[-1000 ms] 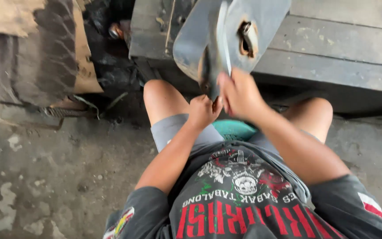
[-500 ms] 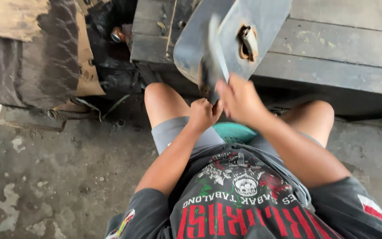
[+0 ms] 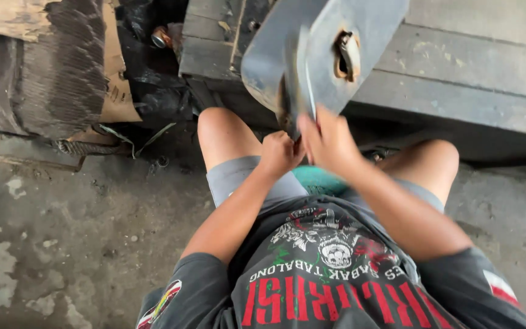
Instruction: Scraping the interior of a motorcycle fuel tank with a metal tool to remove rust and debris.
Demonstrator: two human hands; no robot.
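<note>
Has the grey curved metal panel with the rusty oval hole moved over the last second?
No. The grey curved metal panel sits as before against the wooden plank bench; both hands, left hand and right hand, grip its lower edge.

Two hands, the left hand [image 3: 280,152] and right hand [image 3: 327,141], meet at centre. One grey metal plate [image 3: 330,49] with one rusty hole stands at twelve o'clock. One cardboard piece [image 3: 117,91] lies at ten o'clock. One teal object [image 3: 318,180] sits below the hands.

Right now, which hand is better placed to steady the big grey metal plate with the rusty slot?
Probably the right hand: it lies higher, against the lower edge of the grey metal plate. The left hand is a closed fist just below that edge, beside it.
</note>
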